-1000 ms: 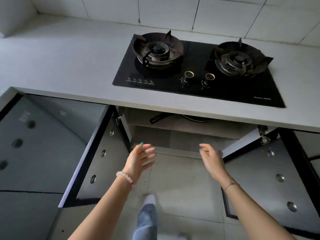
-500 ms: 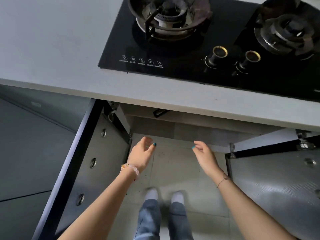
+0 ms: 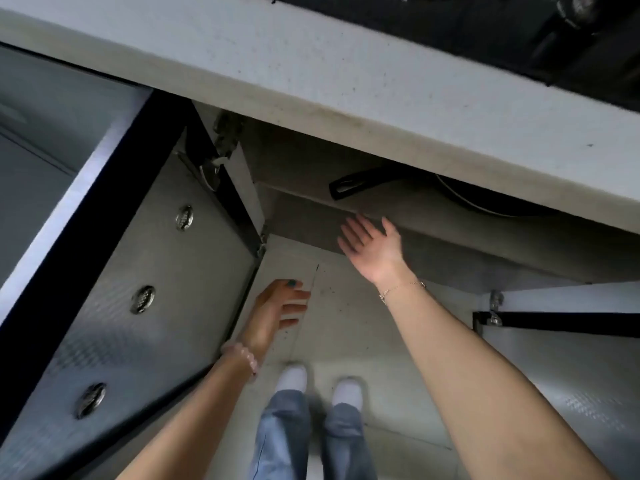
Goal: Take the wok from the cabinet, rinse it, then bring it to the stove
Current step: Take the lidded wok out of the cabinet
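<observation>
The wok lies on a shelf inside the open cabinet under the counter. Only its black handle (image 3: 360,183) and a curved piece of its dark rim (image 3: 491,207) show below the counter edge; the rest is hidden. My right hand (image 3: 372,249) is stretched out, fingers spread, just below and in front of the handle, not touching it. My left hand (image 3: 277,311) hangs lower near the left cabinet door, fingers loosely apart and holding nothing. The black stove top (image 3: 519,32) fills the upper right corner.
The grey counter edge (image 3: 311,81) overhangs the cabinet. The left cabinet door (image 3: 145,289) stands wide open beside my left arm; the right door (image 3: 571,368) is open at the right. My feet in white socks (image 3: 291,377) stand on the tiled floor.
The view has dropped closer under the counter, so the stove is nearly out of view. My right hand has reached forward and up toward the wok handle; my left hand stayed low.
</observation>
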{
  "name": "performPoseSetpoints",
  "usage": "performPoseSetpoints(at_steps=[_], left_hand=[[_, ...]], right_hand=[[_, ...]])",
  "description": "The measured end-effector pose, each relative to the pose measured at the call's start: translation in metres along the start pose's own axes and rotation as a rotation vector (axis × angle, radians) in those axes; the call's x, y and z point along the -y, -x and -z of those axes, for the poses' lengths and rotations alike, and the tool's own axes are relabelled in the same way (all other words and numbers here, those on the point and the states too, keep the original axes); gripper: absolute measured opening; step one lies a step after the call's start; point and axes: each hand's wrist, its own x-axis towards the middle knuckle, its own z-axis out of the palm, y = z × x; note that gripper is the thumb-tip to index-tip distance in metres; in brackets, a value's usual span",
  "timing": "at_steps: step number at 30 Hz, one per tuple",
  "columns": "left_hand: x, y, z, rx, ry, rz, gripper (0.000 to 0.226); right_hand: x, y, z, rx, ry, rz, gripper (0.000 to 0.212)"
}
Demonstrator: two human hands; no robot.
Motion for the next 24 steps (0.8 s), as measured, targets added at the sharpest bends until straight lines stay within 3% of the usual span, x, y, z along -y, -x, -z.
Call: performPoseSetpoints(at_steps=[7, 10, 24], left_hand=[[0.028, -0.007, 0.025, -0.008, 0.043, 0.050, 0.030], [0.032, -0.007, 0.030, -0.018, 0.059, 0.061, 0.028], [0.034, 0.007, 0.027, 0.005, 0.104, 0.075, 0.026]], right_hand=[[0.001, -0.038, -0.040, 0.096, -0.182, 0.059, 0.056], [-0.001, -0.040, -0.040, 0.074, -0.190, 0.074, 0.043], [-0.015, -0.017, -0.005, 0.011, -0.330, 0.077, 0.040]])
